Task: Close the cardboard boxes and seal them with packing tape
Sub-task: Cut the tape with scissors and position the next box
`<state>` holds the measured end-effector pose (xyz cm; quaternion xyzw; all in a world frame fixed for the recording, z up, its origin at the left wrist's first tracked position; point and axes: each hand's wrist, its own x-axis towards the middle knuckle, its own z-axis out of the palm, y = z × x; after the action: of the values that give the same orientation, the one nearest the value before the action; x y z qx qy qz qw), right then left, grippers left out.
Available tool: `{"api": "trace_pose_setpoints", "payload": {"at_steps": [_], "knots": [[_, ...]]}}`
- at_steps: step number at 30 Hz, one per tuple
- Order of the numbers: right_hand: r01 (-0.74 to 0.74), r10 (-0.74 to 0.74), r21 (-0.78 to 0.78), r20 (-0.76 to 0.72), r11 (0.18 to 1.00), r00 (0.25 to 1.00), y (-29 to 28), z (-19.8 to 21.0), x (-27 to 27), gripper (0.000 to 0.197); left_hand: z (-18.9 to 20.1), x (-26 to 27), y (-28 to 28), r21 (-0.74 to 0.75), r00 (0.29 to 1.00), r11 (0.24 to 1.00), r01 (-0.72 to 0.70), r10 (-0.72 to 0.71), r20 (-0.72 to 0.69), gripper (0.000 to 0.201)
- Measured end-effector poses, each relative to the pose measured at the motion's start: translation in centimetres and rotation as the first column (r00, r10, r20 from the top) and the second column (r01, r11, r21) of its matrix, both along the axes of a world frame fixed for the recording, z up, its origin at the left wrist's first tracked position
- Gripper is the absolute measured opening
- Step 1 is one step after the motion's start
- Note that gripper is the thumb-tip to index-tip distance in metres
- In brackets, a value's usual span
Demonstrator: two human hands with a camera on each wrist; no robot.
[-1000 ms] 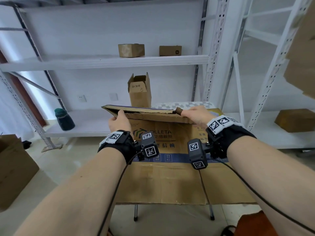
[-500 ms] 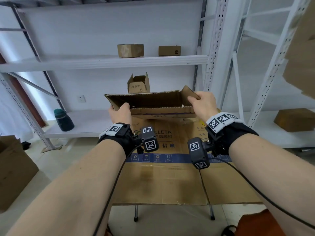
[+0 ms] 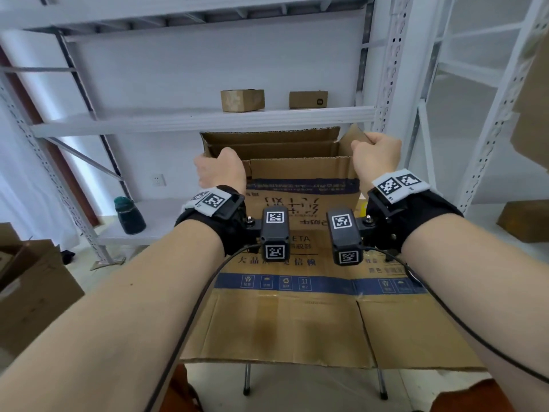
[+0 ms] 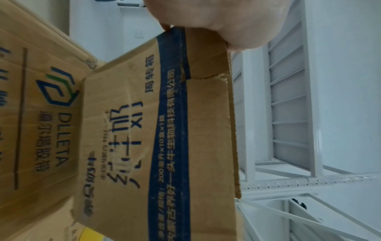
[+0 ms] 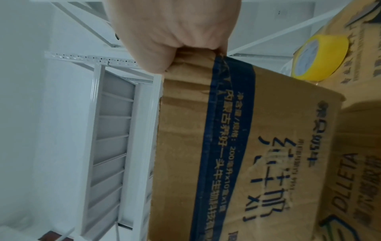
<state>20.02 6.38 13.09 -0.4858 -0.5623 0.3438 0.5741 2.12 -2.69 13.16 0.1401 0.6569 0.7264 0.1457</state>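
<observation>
A brown cardboard box (image 3: pixel 300 185) with a blue band and printed characters stands opened up over the table, top flaps raised. My left hand (image 3: pixel 219 171) grips its upper left corner and my right hand (image 3: pixel 375 156) grips its upper right corner. In the left wrist view the left hand (image 4: pixel 206 21) curls over the edge of the box (image 4: pixel 164 130). In the right wrist view the right hand (image 5: pixel 175 32) clamps the rim of the box (image 5: pixel 226 146). A yellow tape roll (image 5: pixel 321 57) lies on the cardboard behind the box.
A flattened cardboard sheet (image 3: pixel 282 316) covers the small folding table. White metal shelving behind holds two small boxes (image 3: pixel 242 100) (image 3: pixel 308 99) and a dark green bottle (image 3: pixel 129 215). Brown cartons (image 3: pixel 29 292) stand on the floor at left; another box (image 3: pixel 525 221) sits on the right shelf.
The box was folded flat a second ago; both hands have pulled it open into shape and lifted its top edges higher, flaps now upright.
</observation>
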Motion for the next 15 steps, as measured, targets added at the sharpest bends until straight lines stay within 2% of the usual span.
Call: {"api": "trace_pose_setpoints", "payload": {"at_steps": [4, 7, 11, 12, 15], "knots": [[0.006, -0.008, -0.060, -0.021, 0.998, 1.000, -0.2, 1.3, 0.0, 0.028, 1.7, -1.0, 0.4, -0.069, 1.000, 0.998, -0.002, 0.002, 0.009, 0.072], [0.000, 0.001, -0.088, 0.012, 0.996, 1.000, -0.4, 1.6, 0.0, 0.031, 2.3, -1.2, 0.1, -0.093, 0.999, 0.995, 0.036, -0.035, 0.013, 0.063], [0.044, -0.042, -0.086, 0.031, 0.995, 0.999, -0.7, 1.5, -0.1, 0.023, 2.1, -0.9, -0.2, -0.091, 0.997, 0.993, 0.078, -0.079, -0.016, 0.050], [0.061, -0.057, -0.073, 0.056, 0.995, 0.997, -0.7, 1.5, -0.3, 0.026, 2.1, -0.9, -0.4, -0.105, 0.995, 0.990, 0.094, -0.097, -0.027, 0.045], [0.138, -0.143, 0.041, 0.229, 0.990, 0.963, -0.8, 1.6, -0.5, 0.031, 2.1, -0.9, -0.5, -0.114, 0.991, 0.988, 0.102, -0.112, -0.080, 0.014]]}}
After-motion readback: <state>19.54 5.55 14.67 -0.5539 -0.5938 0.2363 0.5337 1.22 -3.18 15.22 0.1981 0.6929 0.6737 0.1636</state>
